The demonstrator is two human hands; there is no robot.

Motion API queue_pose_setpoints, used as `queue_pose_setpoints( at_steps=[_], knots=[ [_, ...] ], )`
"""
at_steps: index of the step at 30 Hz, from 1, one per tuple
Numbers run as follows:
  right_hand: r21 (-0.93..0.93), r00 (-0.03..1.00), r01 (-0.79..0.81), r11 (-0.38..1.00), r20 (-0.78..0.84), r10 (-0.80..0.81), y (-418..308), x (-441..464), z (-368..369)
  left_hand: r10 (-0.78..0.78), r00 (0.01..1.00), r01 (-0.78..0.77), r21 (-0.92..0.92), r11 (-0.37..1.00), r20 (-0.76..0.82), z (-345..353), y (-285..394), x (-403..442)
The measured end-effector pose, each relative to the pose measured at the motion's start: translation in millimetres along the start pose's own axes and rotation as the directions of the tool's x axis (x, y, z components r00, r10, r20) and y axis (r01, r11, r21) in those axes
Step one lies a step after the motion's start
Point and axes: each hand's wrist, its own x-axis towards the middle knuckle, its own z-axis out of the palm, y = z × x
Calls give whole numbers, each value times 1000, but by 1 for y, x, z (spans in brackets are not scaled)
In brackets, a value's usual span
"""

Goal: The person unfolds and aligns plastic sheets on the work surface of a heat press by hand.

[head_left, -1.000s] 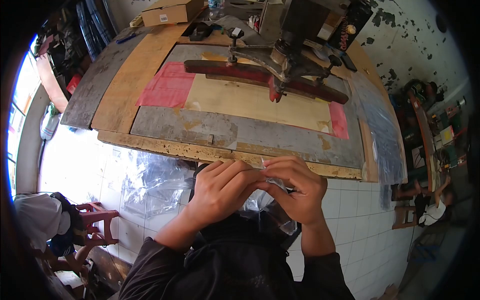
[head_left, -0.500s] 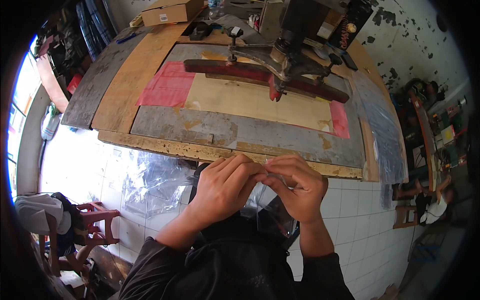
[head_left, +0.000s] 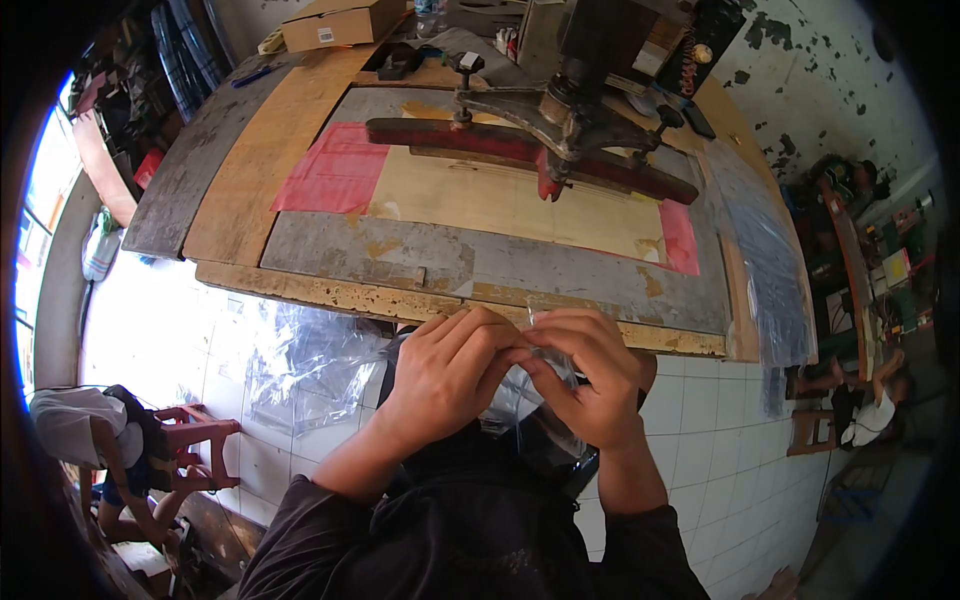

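Note:
Just below the table's front edge, my left hand [head_left: 450, 365] is closed, thumb and fingers pinching a piece of clear plastic film [head_left: 533, 408]. My right hand [head_left: 592, 375] faces it, its thumb and fingers closed on the same film, and the fingertips of both hands nearly meet. The film hangs down between my hands over my lap. Its upper edge is mostly hidden by my fingers. Beyond my hands stands a press with a dark red bar [head_left: 430, 133], above a yellowish sheet [head_left: 500, 211] with pink ends on the grey metal plate [head_left: 360, 250].
More clear film [head_left: 310, 360] hangs or lies at the left below the table. A stack of clear sheets [head_left: 765, 270] drapes over the table's right side. A cardboard box [head_left: 342, 24] sits at the back left. Other people sit at the far left and far right; a red stool [head_left: 200, 435] is at left.
My right hand's fingers have shifted slightly at the film's edge, and the film below them has moved. My left hand stays nearly still. The person at far left has moved an arm.

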Motion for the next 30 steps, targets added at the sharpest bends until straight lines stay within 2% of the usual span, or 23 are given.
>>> queue_pose_setpoints(
  at_steps=[6,8,9,11,12,14,21,23,30],
  knots=[
    [-55,999,21,998,47,-18,1,1,-4,-13,999,15,-41,999,30,0,2,-2],
    [-78,999,18,997,35,-15,3,1,-3,-119,992,123,-123,985,34,0,4,-2],
    [-64,1000,5,998,9,-4,5,0,-2,-117,993,120,-124,985,34,-2,5,0],
    [-48,1000,-9,999,-17,8,7,-1,-1,-198,977,201,-37,979,78,-8,8,5],
    [-44,999,-13,999,-36,12,8,-2,-2,-198,977,201,-36,979,78,-9,3,3],
    [-39,998,-18,999,-55,16,9,-2,-4,-85,991,81,40,996,104,-9,-11,-3],
    [-35,997,-44,998,-69,41,10,-1,-6,-67,996,64,54,996,55,-5,-7,-1],
    [-26,996,-48,998,-78,46,11,-2,-6,-7,999,5,49,999,45,-4,-10,-1],
    [52,992,-81,995,-98,85,14,-6,-7,-32,999,31,23,999,18,-4,-5,2]
  ],
)
